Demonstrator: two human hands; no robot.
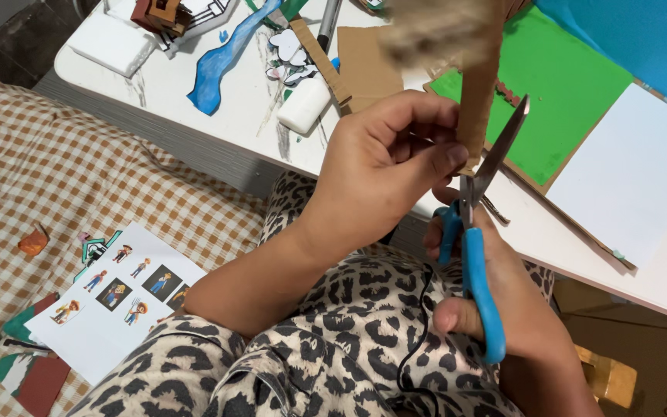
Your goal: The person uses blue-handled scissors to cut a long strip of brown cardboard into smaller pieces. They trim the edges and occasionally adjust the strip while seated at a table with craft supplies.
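Now | left hand (380, 174) pinches cardboard strip (479, 93) | right hand (503, 301) grips scissors (474, 255)

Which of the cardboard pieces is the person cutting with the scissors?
The upright cardboard strip pinched by the left hand; scissors meet it. The other brown pieces lie flat on the table.

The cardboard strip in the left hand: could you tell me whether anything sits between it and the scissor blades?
Nothing visible does. The left hand pinches the cardboard strip by its lower end, and the open blades of the blue-handled scissors, held in the right hand, meet its lower right edge directly.
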